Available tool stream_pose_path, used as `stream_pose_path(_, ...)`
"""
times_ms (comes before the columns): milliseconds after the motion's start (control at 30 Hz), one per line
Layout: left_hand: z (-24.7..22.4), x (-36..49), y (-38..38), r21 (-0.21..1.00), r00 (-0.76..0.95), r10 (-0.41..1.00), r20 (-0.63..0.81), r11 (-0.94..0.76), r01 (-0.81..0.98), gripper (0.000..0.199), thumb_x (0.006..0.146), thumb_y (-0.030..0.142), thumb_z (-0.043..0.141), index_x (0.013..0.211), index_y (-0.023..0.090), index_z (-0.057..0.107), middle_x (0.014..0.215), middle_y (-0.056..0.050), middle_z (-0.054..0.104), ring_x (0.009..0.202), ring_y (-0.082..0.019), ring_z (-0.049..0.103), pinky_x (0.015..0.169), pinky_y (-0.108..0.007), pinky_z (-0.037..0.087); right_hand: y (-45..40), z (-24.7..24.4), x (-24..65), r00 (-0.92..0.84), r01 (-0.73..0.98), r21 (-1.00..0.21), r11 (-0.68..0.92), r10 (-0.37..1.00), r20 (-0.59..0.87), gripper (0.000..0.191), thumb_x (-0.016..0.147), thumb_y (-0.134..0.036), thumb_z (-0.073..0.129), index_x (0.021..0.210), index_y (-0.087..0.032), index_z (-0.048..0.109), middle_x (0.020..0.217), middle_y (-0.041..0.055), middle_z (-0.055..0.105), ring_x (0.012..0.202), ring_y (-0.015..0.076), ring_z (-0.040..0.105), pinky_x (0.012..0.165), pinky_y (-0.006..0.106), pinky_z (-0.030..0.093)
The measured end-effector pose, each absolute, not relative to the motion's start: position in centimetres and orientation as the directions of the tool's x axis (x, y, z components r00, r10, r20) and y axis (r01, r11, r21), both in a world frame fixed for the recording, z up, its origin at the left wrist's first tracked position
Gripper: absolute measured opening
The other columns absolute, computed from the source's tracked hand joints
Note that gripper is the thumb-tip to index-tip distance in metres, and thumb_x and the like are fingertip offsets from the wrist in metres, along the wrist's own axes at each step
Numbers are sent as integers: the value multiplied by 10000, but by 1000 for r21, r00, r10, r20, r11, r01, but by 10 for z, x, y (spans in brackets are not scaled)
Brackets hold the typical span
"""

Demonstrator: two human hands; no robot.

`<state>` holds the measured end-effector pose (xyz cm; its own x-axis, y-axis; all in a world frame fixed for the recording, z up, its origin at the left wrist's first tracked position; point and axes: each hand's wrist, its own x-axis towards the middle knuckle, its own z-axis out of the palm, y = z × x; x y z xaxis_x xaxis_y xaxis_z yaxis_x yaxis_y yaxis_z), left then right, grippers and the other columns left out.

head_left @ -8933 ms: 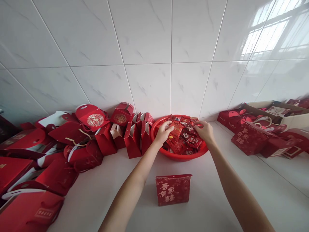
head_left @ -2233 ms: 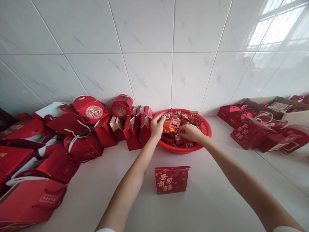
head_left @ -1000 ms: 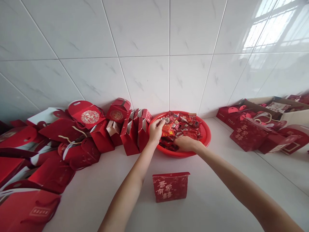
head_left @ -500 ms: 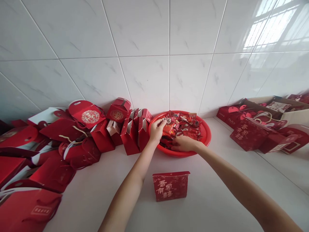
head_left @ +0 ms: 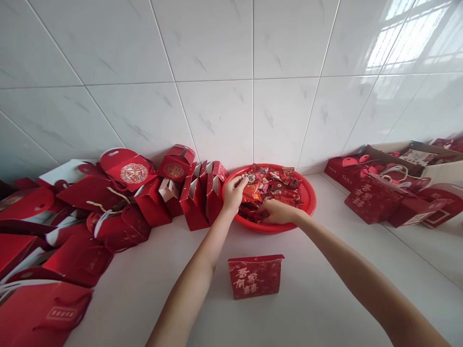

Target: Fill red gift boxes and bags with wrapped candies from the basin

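Note:
A round red plastic basket (head_left: 310, 195) with a perforated wall holds several red wrapped packets (head_left: 277, 185) with dark and white lettering. At the basket's left side, my left hand (head_left: 234, 193) is closed, pinching a red packet (head_left: 250, 180) between thumb and fingers. My right hand (head_left: 277, 212) reaches down among the packets at the near side; its fingertips are bent into the pile and what they grip is hidden. Nearer to me, a red gift box (head_left: 254, 277) with pale characters stands upright on the white counter (head_left: 307, 308).
Several red boxes (head_left: 72, 255) crowd the left side, some with rope handles. Narrow open red boxes (head_left: 194, 202) stand just left of the basket. To the right, more red boxes (head_left: 374, 198) stand before an open carton (head_left: 441, 168). A tiled wall (head_left: 217, 120) rises behind.
My right hand has shifted slightly within the packets, its fingers curling more. My left hand keeps its pinch at nearly the same spot. The boxes stay where they were.

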<state>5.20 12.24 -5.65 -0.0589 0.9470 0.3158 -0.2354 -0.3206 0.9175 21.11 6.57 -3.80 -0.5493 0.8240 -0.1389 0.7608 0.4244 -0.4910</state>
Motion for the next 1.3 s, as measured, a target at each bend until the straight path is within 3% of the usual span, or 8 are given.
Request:
stream_pose_path(267, -51, 51, 119, 913, -83, 948, 308, -319, -254, 244, 730, 350, 757, 602, 188, 627, 627, 13, 594, 691, -153, 572, 687, -261, 465, 71, -43, 228, -438, 581, -776, 244, 898, -45, 163, 747, -297, 646, 679, -150, 658, 576, -28, 550, 549, 119, 462, 540, 257, 364)
stream_pose_path(433, -51, 51, 119, 905, -105, 940, 324, -341, -253, 273, 725, 349, 761, 574, 191, 597, 609, 19, 573, 713, -154, 567, 687, -251, 463, 71, -44, 228, -299, 358, -919, 162, 953, 51, 201, 689, -288, 702, 835, -153, 732, 808, 33, 712, 769, 199, 629, 729, 310, 499)
stream_pose_path(633, -52, 50, 120, 913, -91, 948, 304, -317, -257, 276, 735, 359, 747, 590, 190, 583, 634, 17, 576, 723, -161, 565, 733, -274, 452, 71, -43, 227, -41, 374, -924, 79, 997, 69, 165, 731, -224, 602, 849, -148, 688, 807, 44, 701, 719, 185, 631, 675, 301, 500)
stream_pose_path(733, -53, 50, 121, 908, -123, 939, 320, -342, -243, 264, 746, 350, 739, 598, 189, 590, 639, 16, 586, 738, -161, 570, 726, -263, 451, 71, -44, 228, 86, 444, -895, 50, 991, 99, 266, 754, -231, 584, 984, -146, 687, 831, 54, 705, 699, 186, 629, 645, 300, 493)
stream_pose_path(967, -53, 50, 121, 910, -148, 941, 305, -334, -246, 216, 749, 364, 730, 669, 187, 636, 653, 19, 596, 694, -151, 550, 671, -253, 430, 71, -42, 228, 306, 702, -711, -53, 923, 233, 480, 776, -208, 611, 1256, -198, 630, 1052, 99, 716, 945, 262, 658, 750, 334, 499)
stream_pose_path(1067, -53, 50, 121, 910, -150, 940, 308, -337, -242, 222, 753, 358, 734, 659, 186, 631, 645, 19, 592, 692, -148, 550, 667, -248, 436, 68, -40, 224, 185, 747, -661, 76, 931, 316, 348, 791, -143, 569, 1104, -206, 707, 1099, 89, 720, 978, 245, 660, 809, 323, 502)
stream_pose_path(1200, -52, 50, 119, 911, -135, 938, 319, -343, -230, 274, 757, 364, 728, 604, 189, 583, 617, 21, 562, 704, -151, 547, 671, -251, 436, 65, -42, 215, -445, 687, -585, 432, 886, 132, 331, 738, -14, 504, 789, -196, 776, 959, 41, 761, 873, 184, 682, 821, 257, 488)
stream_pose_path(1300, -53, 50, 119, 910, -118, 940, 321, -340, -236, 296, 752, 358, 732, 582, 193, 555, 605, 24, 542, 691, -148, 537, 671, -256, 435, 63, -44, 209, -601, 717, -462, 522, 799, -29, 423, 737, -2, 516, 915, -238, 819, 1196, 29, 729, 944, 192, 683, 836, 257, 474)
